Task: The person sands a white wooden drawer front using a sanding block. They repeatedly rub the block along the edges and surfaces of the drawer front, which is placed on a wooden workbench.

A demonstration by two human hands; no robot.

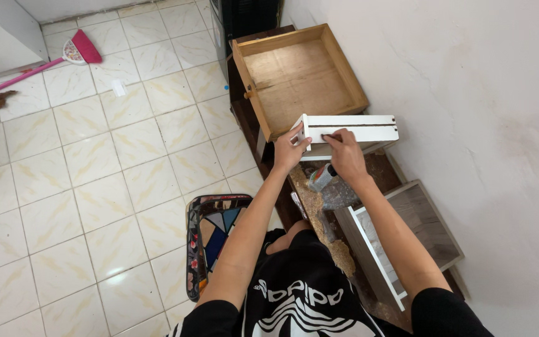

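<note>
A white drawer stands on its side on a dark wooden surface, its grooved white panel facing up. My left hand grips the drawer's left end. My right hand rests on the front of the panel, fingertips at the groove. A small tube-like object lies just below my right hand, on the surface strewn with sawdust.
An empty brown wooden drawer sits behind the white one. A grey and white drawer lies at the right by the wall. A patterned stool stands on the tiled floor. A pink broom lies far left.
</note>
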